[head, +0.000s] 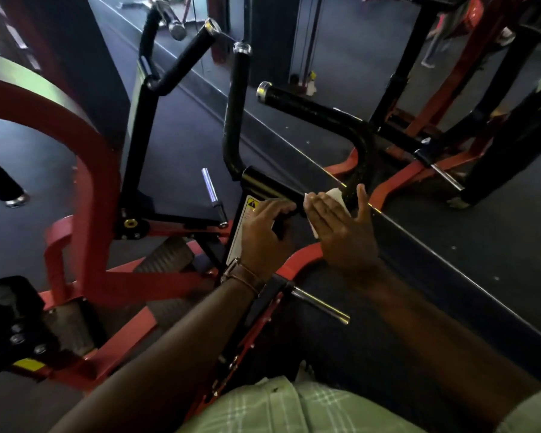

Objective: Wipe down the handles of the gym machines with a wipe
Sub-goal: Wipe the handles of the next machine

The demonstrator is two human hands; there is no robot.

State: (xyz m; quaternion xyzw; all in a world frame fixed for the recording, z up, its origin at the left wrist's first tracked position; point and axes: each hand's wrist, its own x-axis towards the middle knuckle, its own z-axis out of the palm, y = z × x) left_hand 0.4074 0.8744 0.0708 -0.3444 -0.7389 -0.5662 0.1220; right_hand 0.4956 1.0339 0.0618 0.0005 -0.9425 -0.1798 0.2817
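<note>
- Wipe (333, 195) lies under my flat, straight-fingered right hand (341, 226), pressed against the black bar (281, 190).
- Left hand (264, 232), fingers curled, steadies the frame.
- Next, I judge: rub up the handle (319, 112).

Dim gym rm, dark rubber floor (175, 142), wall mirror (341, 51).

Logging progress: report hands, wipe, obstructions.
Left hand gripping black arm. Right hand flat, pressing wipe to it. Nothing blocking.
</note>
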